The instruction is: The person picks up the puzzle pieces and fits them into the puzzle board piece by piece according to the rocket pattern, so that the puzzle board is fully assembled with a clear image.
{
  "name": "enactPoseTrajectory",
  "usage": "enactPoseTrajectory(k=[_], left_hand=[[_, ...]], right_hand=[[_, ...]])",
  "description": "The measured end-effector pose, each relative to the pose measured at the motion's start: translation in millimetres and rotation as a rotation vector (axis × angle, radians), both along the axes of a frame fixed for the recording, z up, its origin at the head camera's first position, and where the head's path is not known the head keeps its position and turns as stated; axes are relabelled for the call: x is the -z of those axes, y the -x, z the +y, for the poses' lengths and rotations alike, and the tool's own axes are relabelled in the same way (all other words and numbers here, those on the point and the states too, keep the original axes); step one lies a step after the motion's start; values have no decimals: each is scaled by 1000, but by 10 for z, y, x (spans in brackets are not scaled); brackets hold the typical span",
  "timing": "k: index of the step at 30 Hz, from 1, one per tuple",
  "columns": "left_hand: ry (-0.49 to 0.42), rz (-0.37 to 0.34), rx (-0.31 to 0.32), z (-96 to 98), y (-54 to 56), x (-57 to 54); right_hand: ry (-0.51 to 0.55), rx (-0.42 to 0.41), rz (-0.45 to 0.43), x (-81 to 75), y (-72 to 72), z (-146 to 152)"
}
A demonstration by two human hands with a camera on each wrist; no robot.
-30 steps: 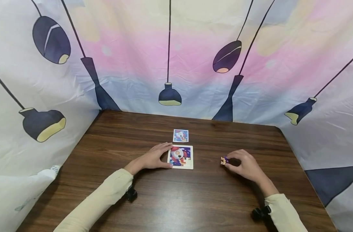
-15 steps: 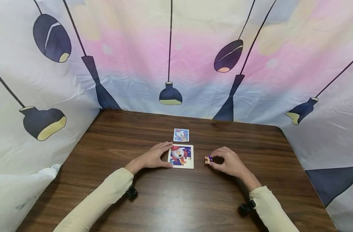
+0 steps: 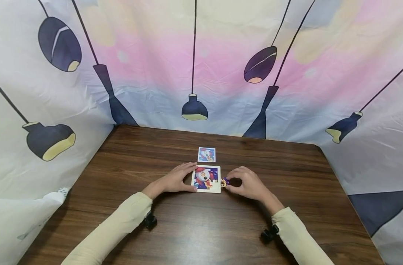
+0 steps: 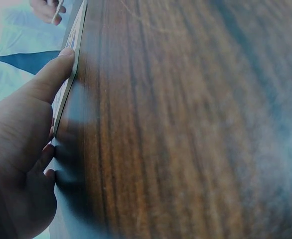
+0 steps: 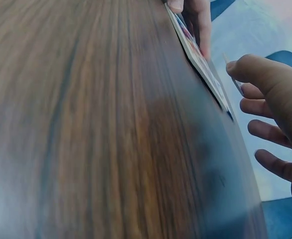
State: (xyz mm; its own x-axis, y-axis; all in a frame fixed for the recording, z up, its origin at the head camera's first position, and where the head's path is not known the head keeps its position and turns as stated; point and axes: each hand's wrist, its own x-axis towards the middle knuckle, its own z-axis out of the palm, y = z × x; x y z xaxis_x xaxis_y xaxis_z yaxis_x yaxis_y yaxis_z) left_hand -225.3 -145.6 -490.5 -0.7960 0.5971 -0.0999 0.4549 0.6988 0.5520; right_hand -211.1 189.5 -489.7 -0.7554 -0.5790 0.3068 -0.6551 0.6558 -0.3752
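Observation:
A square jigsaw puzzle board point(image 3: 215, 185) with a pale frame lies mid-table, most of its cartoon picture filled in and a pale bare patch at its lower right. My left hand point(image 3: 175, 179) holds its left side, the thumb at the near corner and fingers at the far corner. In the left wrist view the thumb lies on the board's edge point(image 4: 66, 97). Between thumb and fingertips, my right hand point(image 3: 249, 184) pinches a small purple and orange puzzle piece point(image 3: 224, 182) beside the board's right edge. From the right wrist view, the piece point(image 5: 239, 88) appears thin and raised.
Behind the board lies a small picture card point(image 3: 206, 155) with a similar design. The dark wooden table point(image 3: 188, 224) extends around both hands, and a printed cloth point(image 3: 155, 106) with lamp drawings hangs beyond its far edge. Each wrist bears a black camera point(image 3: 150, 221).
My right hand has moved left across the table with the puzzle piece, from well to the right up to the board's right edge. The left hand and the board have stayed put.

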Motion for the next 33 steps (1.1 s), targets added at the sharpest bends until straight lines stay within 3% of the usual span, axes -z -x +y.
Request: enactPoseTrajectory(k=[18, 33], left_hand=[[2, 5, 2, -5, 1, 1], [-5, 12, 0, -2, 14, 22]], right_hand=[[-47, -26, 2, 48, 37, -312], [-95, -33, -1, 84, 36, -383]])
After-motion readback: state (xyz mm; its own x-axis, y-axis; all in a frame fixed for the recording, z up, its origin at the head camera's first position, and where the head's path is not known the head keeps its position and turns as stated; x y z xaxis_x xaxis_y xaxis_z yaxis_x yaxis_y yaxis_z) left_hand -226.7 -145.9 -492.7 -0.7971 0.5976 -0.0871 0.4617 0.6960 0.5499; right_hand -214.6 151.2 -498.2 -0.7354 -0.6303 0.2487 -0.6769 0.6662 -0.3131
